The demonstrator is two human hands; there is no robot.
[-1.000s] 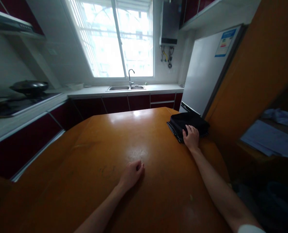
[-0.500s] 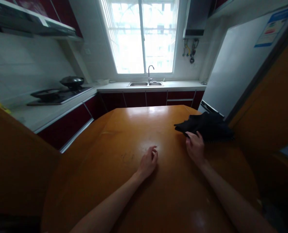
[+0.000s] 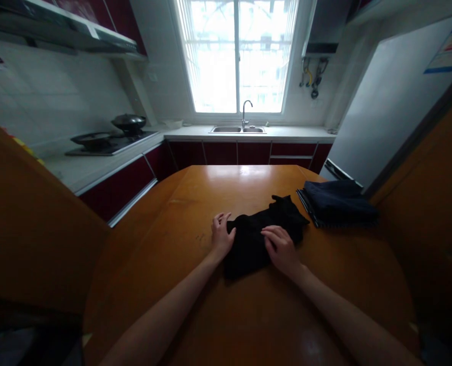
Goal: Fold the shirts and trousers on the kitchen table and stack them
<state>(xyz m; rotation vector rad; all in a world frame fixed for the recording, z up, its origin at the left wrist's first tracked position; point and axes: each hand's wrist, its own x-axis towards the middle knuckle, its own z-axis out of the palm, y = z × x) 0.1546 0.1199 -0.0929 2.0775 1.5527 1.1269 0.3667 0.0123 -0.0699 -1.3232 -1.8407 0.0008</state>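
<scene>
A black piece of folded cloth, perhaps a garment [image 3: 246, 251], lies crumpled on the wooden table in front of me, its far right end bunched up. My left hand [image 3: 222, 236] is at its left edge, fingers spread and thumb touching the fabric. Over its middle rests my right hand [image 3: 282, 249], fingers stretched out on the cloth, with the thumb lower down. Neither hand visibly grips the fabric. To the right sits a stack of folded dark blue cloth [image 3: 336, 201], apart from both hands.
The rounded wooden table [image 3: 153, 244] fills the foreground. Beyond it are a counter with a double sink [image 3: 228, 130] and tap, and a stove with a lidded pan [image 3: 128, 122] at left. A refrigerator [image 3: 378, 101] stands at right, behind the stack.
The black cloth has moved left from the top of the stack to the table's middle, uncovering the dark blue cloth. My right hand moved left with it; my left hand shifted slightly left and opened.
</scene>
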